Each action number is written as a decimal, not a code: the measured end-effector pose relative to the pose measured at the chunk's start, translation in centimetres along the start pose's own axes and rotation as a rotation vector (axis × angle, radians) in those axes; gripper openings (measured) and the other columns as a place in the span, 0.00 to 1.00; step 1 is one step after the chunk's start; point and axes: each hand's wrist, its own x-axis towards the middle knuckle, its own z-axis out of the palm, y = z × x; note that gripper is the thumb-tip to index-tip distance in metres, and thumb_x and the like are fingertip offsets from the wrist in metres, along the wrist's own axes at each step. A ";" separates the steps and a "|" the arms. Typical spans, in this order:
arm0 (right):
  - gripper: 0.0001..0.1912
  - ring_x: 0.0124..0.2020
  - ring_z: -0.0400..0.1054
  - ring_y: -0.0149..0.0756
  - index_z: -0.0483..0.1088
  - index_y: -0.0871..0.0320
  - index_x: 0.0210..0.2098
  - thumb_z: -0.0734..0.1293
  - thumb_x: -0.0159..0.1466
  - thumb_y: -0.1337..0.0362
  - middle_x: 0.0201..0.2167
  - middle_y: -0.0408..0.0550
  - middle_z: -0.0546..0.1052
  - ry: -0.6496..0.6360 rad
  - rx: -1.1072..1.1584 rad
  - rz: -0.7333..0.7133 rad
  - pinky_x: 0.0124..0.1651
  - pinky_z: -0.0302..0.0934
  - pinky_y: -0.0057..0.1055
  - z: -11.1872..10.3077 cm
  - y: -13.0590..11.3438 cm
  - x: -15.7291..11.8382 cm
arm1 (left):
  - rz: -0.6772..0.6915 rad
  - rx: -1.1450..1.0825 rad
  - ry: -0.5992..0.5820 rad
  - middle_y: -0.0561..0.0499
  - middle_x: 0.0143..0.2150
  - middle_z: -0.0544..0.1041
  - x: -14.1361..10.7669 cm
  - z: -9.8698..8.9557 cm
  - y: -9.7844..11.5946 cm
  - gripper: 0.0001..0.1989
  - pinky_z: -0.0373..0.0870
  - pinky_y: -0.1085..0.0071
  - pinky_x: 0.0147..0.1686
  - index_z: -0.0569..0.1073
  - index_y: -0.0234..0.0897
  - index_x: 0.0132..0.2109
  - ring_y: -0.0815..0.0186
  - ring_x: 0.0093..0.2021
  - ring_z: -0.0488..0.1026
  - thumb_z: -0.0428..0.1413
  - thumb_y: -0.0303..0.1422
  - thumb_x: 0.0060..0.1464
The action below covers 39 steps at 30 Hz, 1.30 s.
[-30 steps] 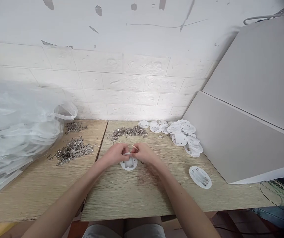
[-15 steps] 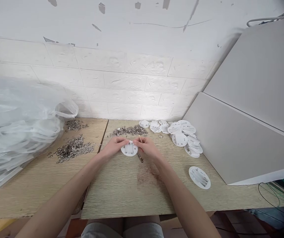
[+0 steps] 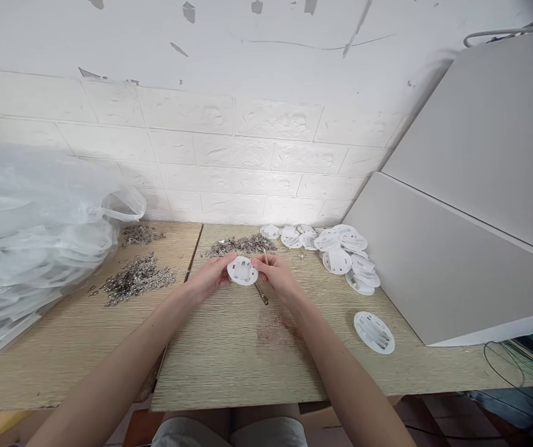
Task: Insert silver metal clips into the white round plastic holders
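Between my hands is a white round plastic battery holder (image 3: 242, 271) with moulded slots and small metal contacts, tilted a little above the table. My left hand (image 3: 211, 277) is closed on its left edge. With thumb and fingers my right hand (image 3: 273, 276) pinches the right edge. A thin tool (image 3: 261, 293) with a metal end slants down from under that hand; its pale upper end sticks out above the fingers, and the middle is hidden. Just beyond my hands lies a heap of small metal contact pieces (image 3: 241, 244).
More metal pieces (image 3: 136, 279) are heaped on the left table. A large translucent bag (image 3: 38, 230) of white parts fills the left. Similar holders (image 3: 338, 262) are piled at the back right, and a single holder (image 3: 374, 333) lies nearer. A grey box-like panel (image 3: 462, 236) stands at right.
The battery holder has risen slightly and turned between my hands. My left fingers have shifted from its top to its left edge.
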 end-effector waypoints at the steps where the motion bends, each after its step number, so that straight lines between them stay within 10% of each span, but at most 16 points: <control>1: 0.18 0.18 0.47 0.24 0.69 0.59 0.27 0.71 0.53 0.50 0.16 0.36 0.59 0.004 -0.007 -0.004 0.22 0.41 0.27 0.0 0.0 0.0 | -0.012 -0.011 -0.001 0.50 0.29 0.72 0.0 0.0 0.0 0.22 0.56 0.74 0.25 0.75 0.34 0.34 0.68 0.29 0.65 0.60 0.50 0.47; 20: 0.21 0.20 0.50 0.27 0.66 0.58 0.24 0.69 0.53 0.46 0.17 0.38 0.60 0.109 -0.131 -0.117 0.24 0.45 0.27 0.0 0.5 0.5 | 0.073 0.066 -0.010 0.52 0.24 0.67 0.6 -0.1 -0.8 0.21 0.54 0.75 0.21 0.75 0.34 0.32 0.71 0.23 0.59 0.57 0.50 0.51; 25: 0.19 0.21 0.51 0.27 0.66 0.58 0.25 0.68 0.54 0.47 0.17 0.38 0.59 0.139 -0.129 -0.111 0.25 0.48 0.28 -0.2 0.2 0.3 | 0.353 0.730 0.383 0.47 0.34 0.78 -0.1 -2.4 1.3 0.13 0.64 0.69 0.31 0.79 0.36 0.37 0.63 0.32 0.69 0.55 0.40 0.54; 29: 0.17 0.21 0.51 0.27 0.66 0.58 0.24 0.67 0.56 0.50 0.18 0.39 0.60 0.144 -0.147 -0.095 0.26 0.48 0.27 -0.2 0.2 0.3 | 0.286 1.177 0.705 0.41 0.40 0.79 -0.9 -6.2 2.2 0.13 0.66 0.63 0.35 0.79 0.34 0.38 0.54 0.38 0.73 0.50 0.33 0.55; 39: 0.20 0.21 0.53 0.28 0.66 0.58 0.25 0.68 0.54 0.46 0.17 0.38 0.59 0.129 -0.128 -0.109 0.26 0.50 0.27 -0.2 0.4 0.4 | -0.037 1.396 0.706 0.35 0.43 0.77 -0.8 -8.5 1.3 0.10 0.65 0.61 0.32 0.78 0.33 0.33 0.45 0.43 0.74 0.52 0.29 0.52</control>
